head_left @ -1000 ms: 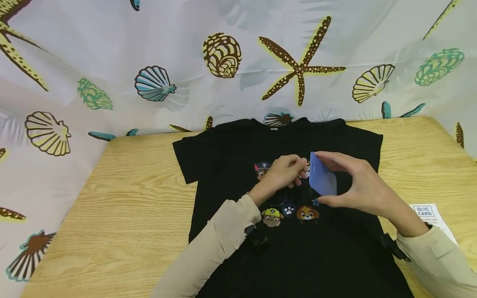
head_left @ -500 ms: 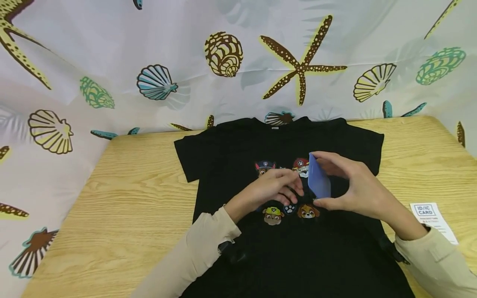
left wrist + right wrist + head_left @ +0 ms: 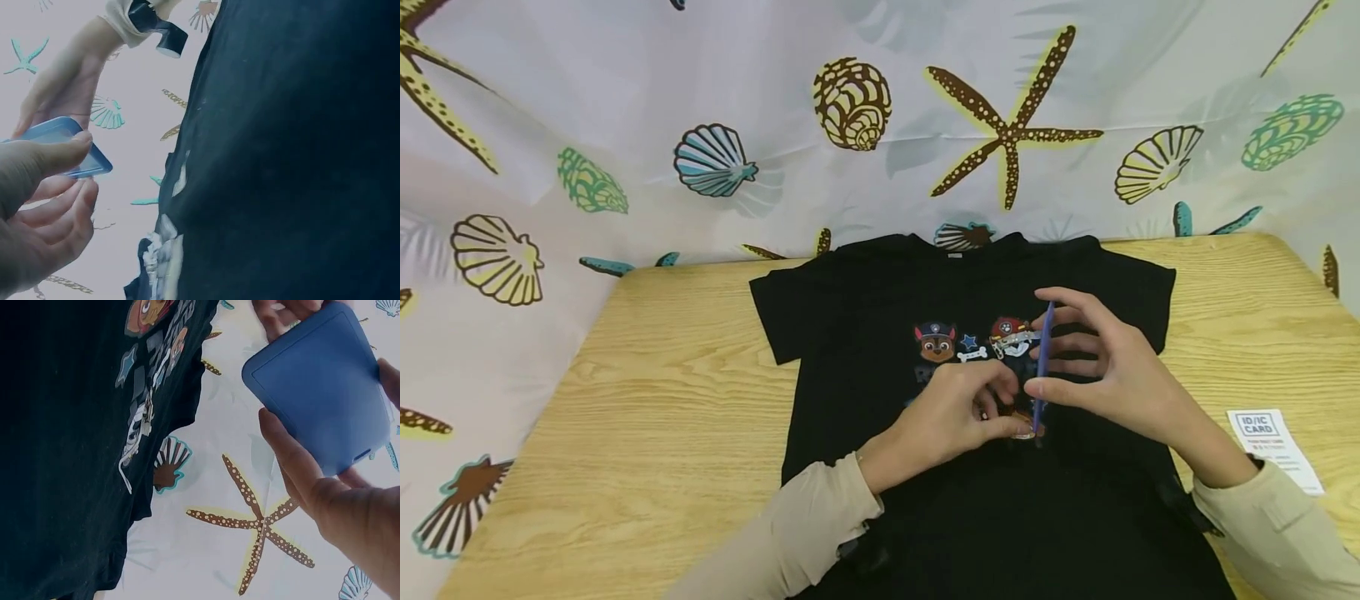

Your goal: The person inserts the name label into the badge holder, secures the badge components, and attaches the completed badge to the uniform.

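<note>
My right hand [image 3: 1105, 358] holds a translucent blue card holder [image 3: 325, 387] by its edges, thumb on one side and fingers on the other. In the head view the holder stands nearly edge-on above a black T-shirt [image 3: 865, 317]. My left hand [image 3: 958, 408] is just left of it, fingers loosely bent, thumb tip at the holder's lower edge. In the left wrist view its thumb [image 3: 50, 156] lies across part of the holder. A small pale strap with a metal clip [image 3: 1018, 339] lies on the shirt's cartoon print, behind the holder.
A white paper marked "ID/IC CARD" [image 3: 1273, 450] lies right of the shirt, beside my right forearm. The shirt is spread over a wood-grain table [image 3: 685, 400]. Behind the table hangs a white cloth [image 3: 790, 75] printed with shells and starfish.
My right hand has turned the card holder from a slanted view to nearly edge-on. My left hand first drew back, then came in lower, its thumb now near the holder's bottom edge.
</note>
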A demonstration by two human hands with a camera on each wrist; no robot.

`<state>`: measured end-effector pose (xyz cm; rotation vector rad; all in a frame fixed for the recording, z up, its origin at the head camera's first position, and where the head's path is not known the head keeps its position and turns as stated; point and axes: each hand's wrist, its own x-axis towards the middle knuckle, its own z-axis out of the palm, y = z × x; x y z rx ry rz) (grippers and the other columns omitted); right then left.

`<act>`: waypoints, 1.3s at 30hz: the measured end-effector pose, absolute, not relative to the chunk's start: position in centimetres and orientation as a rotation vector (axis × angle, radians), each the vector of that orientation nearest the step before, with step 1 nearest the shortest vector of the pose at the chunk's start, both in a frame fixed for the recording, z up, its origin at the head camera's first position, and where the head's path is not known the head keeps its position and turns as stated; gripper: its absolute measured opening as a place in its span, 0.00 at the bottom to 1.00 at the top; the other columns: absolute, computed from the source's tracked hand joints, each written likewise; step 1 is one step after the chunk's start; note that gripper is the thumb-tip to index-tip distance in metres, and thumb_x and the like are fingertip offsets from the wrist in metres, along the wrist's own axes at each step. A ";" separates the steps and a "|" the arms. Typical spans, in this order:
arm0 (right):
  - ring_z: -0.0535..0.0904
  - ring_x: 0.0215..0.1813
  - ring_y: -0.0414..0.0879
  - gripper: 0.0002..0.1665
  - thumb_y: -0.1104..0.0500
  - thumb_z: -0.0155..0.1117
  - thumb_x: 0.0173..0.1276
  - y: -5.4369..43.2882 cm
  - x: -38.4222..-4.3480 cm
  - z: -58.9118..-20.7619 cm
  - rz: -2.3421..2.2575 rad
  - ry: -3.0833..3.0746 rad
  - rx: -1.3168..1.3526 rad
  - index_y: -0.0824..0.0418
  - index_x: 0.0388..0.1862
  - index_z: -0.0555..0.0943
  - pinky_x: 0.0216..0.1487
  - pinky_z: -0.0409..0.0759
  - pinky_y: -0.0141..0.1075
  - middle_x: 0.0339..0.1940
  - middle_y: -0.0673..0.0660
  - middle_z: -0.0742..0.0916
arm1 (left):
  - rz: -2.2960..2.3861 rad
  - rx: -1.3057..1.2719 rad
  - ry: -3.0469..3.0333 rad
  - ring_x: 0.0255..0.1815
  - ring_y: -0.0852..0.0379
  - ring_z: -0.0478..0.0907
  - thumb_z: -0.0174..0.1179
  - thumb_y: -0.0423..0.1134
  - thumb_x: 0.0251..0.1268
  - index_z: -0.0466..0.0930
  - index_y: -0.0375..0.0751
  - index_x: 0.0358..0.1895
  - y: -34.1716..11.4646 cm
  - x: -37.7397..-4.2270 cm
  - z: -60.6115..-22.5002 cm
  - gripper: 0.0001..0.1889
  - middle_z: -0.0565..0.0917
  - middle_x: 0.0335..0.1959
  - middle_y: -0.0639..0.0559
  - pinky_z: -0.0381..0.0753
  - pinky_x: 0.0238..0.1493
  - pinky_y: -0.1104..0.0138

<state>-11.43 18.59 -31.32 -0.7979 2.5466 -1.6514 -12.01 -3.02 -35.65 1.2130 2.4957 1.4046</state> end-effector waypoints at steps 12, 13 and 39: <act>0.82 0.49 0.43 0.40 0.67 0.65 0.65 18.4 -11.5 -31.4 -1.804 2.471 -0.639 0.54 0.72 0.58 0.44 0.83 0.35 0.54 0.62 0.76 | 1.168 1.606 2.840 0.27 0.64 0.76 0.69 0.39 0.58 0.81 0.38 0.39 -3.4 -11.6 -35.6 0.10 0.82 0.31 0.52 0.71 0.31 0.83; 0.82 0.49 0.42 0.39 0.68 0.63 0.66 18.4 -11.5 -31.4 -1.824 2.452 -0.634 0.55 0.72 0.58 0.45 0.83 0.34 0.55 0.63 0.76 | 1.172 1.633 2.849 0.28 0.64 0.77 0.69 0.39 0.59 0.82 0.38 0.39 -3.4 -11.7 -35.5 0.10 0.82 0.31 0.52 0.72 0.32 0.83; 0.86 0.31 0.48 0.16 0.60 0.52 0.76 18.5 -11.3 -31.0 -1.965 2.502 -0.509 0.75 0.47 0.76 0.34 0.85 0.38 0.35 0.58 0.86 | 2.161 0.839 2.165 0.24 0.35 0.82 0.53 0.28 0.70 0.80 0.23 0.41 -7.2 -13.7 -31.7 0.09 0.84 0.29 0.35 0.84 0.27 0.59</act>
